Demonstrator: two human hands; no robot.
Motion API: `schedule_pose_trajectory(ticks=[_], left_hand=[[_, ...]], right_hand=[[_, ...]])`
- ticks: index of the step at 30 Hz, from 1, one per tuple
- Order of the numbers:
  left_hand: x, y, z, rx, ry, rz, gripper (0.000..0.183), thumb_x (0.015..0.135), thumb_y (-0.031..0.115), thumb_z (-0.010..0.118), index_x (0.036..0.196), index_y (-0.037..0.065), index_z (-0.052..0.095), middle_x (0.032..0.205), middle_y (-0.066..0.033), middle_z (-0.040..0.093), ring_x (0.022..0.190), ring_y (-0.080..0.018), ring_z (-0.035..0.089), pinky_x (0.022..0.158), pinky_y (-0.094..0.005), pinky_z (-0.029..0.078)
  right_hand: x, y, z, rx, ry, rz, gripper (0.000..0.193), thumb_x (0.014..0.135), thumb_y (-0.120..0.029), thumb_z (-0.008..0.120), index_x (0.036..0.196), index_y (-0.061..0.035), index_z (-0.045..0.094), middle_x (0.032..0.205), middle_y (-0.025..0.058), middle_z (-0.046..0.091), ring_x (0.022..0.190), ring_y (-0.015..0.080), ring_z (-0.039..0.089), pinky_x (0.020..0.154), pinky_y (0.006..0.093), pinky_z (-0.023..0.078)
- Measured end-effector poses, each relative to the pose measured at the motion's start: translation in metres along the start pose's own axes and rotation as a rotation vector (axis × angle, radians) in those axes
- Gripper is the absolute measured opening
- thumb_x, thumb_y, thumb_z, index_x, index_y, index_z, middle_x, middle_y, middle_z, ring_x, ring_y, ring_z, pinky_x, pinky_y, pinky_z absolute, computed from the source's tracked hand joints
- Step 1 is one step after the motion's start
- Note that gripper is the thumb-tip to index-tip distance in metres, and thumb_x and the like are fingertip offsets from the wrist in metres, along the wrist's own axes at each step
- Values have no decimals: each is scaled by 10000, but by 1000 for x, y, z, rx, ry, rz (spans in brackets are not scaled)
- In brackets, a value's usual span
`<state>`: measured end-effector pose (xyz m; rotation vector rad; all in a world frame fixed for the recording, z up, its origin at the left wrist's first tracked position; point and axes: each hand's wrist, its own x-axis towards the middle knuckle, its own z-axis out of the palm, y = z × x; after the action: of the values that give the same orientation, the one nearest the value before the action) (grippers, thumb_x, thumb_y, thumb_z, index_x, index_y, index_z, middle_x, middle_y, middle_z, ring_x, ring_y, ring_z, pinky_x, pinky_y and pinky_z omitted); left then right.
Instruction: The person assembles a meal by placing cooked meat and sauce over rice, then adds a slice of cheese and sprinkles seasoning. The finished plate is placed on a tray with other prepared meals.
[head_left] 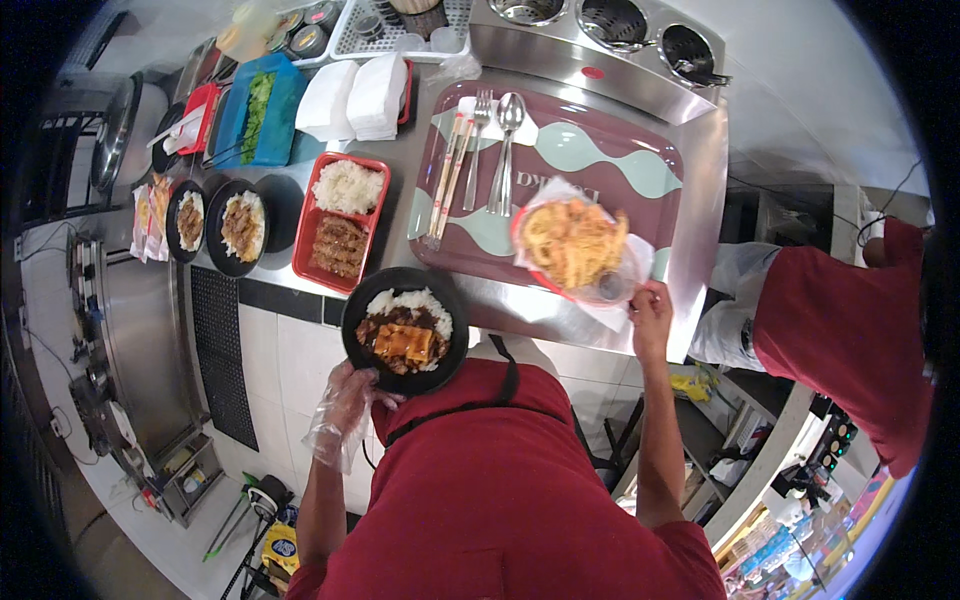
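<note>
Holding the black bowl, the gloved left fingers are partly hidden.

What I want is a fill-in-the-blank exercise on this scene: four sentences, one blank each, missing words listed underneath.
1. The person's left hand, in a clear plastic glove, holds a round bowl whose colour is ____.
2. On the maroon tray, the fork lies between the chopsticks and the ____.
3. The green leaves sit in a container coloured ____.
4. In the red container left of the tray, the browned meat shares space with white ____.

Missing words: black; spoon; blue; rice
</note>
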<state>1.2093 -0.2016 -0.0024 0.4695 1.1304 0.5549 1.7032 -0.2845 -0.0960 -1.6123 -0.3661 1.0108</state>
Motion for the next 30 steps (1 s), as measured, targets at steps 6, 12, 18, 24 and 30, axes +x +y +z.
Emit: schedule_pose_trajectory(ticks=[6, 12, 18, 24, 30], left_hand=[[20, -4, 10, -92, -45, -39, 351, 939, 50, 522, 1257, -89, 468, 1000, -252, 668, 735, -391, 715, 608, -439, 627], [30, -6, 12, -80, -5, -43, 316, 905, 1, 531, 1205, -97, 510, 1014, -229, 672, 739, -378, 714, 630, -458, 638], [26, -16, 7, -125, 40, 35, 322, 895, 24, 563, 1191, -92, 512, 1048, -211, 671, 795, -346, 716, 641, -466, 646], [30, -15, 7, -165, 39, 17, 351, 902, 33, 560, 1225, -89, 498, 1050, -218, 669, 792, -346, 717, 649, -469, 646], [43, -19, -2, -187, 39, 43, 382, 911, 44, 556, 1263, -87, 489, 1062, -220, 677, 768, -342, 721, 656, -450, 644]], right_hand=[[39, -10, -25, 4, 154, -50, 162, 970, -111, 608, 1099, -70, 520, 844, 17, 597, 732, 74, 520, 587, 237, 419], [89, -26, -14, 59, 307, -71, 218, 964, -150, 650, 1119, -12, 584, 920, 57, 635, 755, 119, 596, 613, 252, 469], [96, -35, -21, -708, 422, -355, 352, 978, -218, 599, 1231, 25, 621, 1175, 187, 666, 1027, 251, 654, 916, 361, 508], [51, 13, -12, -688, 293, -319, 390, 974, -195, 572, 1276, 52, 579, 1183, 218, 659, 1074, 291, 640, 957, 378, 474], [66, 15, -4, -686, 495, -280, 283, 961, -153, 583, 1125, 71, 635, 957, 154, 683, 862, 235, 628, 812, 372, 495]])
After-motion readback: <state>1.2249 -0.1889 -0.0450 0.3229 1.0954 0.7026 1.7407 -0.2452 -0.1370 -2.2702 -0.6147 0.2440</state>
